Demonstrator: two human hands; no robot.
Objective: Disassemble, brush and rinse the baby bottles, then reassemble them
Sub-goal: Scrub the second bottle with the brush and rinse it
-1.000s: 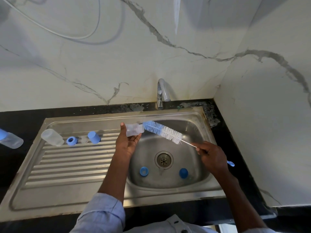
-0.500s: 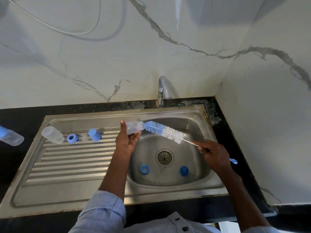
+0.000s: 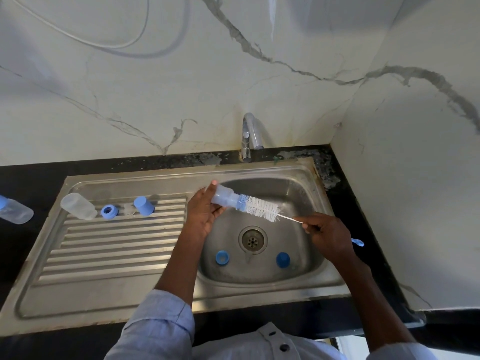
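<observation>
Change: blue-and-white bristled bottle brush (image 3: pixel 255 206) has slid further into the clear plastic baby bottle (image 3: pixel 225 198).
Left hand (image 3: pixel 201 213): wrapped round bottle, above steel sink (image 3: pixel 306 268) basin.
Right hand (image 3: pixel 327 233): pinching brush wire, on bottle's mouth side.
Axis: bottle and brush collinear.

brush (image 3: pixel 259 207): blue-white bristles | caps (image 3: pixel 143 206): blue | sink (image 3: pixel 109 255): ribbed steel | table (image 3: pixel 31 178): black | wall (image 3: pixel 181 87): grey-veined white marble
</observation>
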